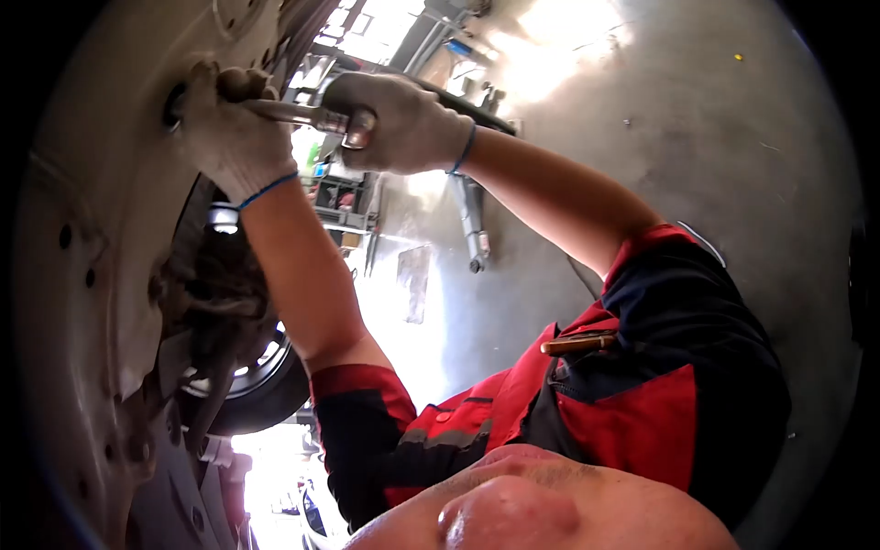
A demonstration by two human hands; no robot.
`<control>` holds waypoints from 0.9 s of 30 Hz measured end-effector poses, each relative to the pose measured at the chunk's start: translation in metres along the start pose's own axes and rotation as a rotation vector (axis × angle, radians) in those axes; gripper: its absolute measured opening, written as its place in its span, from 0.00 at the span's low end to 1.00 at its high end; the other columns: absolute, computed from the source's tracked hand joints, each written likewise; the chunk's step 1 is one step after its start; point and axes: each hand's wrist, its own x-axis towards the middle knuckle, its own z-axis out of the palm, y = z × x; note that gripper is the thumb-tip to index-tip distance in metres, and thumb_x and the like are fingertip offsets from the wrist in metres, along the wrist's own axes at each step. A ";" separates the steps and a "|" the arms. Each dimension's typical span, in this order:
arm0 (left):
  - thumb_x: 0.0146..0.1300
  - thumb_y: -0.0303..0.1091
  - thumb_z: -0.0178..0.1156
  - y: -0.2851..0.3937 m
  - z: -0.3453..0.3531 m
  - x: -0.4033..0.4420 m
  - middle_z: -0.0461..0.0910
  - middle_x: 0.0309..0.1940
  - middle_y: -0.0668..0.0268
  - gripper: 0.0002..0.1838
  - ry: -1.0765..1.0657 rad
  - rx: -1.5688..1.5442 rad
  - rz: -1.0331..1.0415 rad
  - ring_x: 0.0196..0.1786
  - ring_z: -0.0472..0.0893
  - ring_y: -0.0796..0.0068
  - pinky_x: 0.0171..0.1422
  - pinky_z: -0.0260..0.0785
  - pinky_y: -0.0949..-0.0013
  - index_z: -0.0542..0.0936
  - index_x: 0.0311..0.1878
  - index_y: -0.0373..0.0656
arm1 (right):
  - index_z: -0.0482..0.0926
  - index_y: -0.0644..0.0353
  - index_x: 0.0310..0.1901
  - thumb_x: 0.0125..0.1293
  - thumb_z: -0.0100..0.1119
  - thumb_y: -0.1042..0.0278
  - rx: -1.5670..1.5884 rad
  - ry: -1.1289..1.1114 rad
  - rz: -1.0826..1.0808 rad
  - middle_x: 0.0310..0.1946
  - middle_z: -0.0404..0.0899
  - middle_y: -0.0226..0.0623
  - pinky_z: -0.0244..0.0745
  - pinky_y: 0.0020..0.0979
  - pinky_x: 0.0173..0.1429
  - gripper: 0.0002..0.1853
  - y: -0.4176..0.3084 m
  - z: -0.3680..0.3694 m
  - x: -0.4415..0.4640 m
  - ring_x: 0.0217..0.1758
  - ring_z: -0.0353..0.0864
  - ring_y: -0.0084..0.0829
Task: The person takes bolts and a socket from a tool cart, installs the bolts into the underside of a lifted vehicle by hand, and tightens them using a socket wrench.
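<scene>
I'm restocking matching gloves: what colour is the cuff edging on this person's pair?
Blue; the cuff edging shows best in the head view.

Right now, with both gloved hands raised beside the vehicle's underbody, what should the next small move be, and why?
Probably check, before turning anything, where the metal tool ends: the right hand grips it, its shaft runs across to the left hand beside the underbody panel, and its far end is hard to make out.
</scene>
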 end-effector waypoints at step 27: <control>0.73 0.45 0.58 -0.106 -0.026 -0.069 0.85 0.46 0.53 0.22 -0.476 -0.516 -0.306 0.49 0.84 0.59 0.57 0.76 0.58 0.80 0.59 0.35 | 0.78 0.62 0.60 0.52 0.78 0.66 -0.038 -0.115 0.637 0.50 0.83 0.38 0.78 0.33 0.62 0.32 -0.032 -0.106 -0.127 0.53 0.82 0.28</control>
